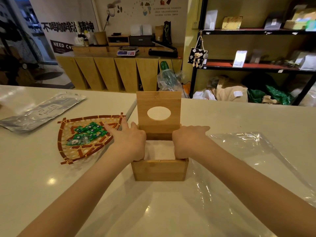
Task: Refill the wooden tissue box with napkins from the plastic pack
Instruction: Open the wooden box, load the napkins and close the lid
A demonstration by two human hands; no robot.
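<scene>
The wooden tissue box [159, 170] stands on the white table in front of me. Its hinged lid [159, 100], with an oval hole, is raised upright at the back. A white stack of napkins [159, 150] lies inside the box. My left hand [128, 139] rests over the box's left wall, fingers spread outward and thumb side down inside against the napkins. My right hand [186, 141] sits the same way over the right wall, fingers pointing right. The clear plastic pack [248, 159] lies flat and empty to the right of the box.
A woven bamboo basket [68, 152] holding green wrapped candies [87, 134] sits just left of the box, under my left fingertips. A silvery foil bag [39, 112] lies at the far left. The table's far edge runs behind the lid.
</scene>
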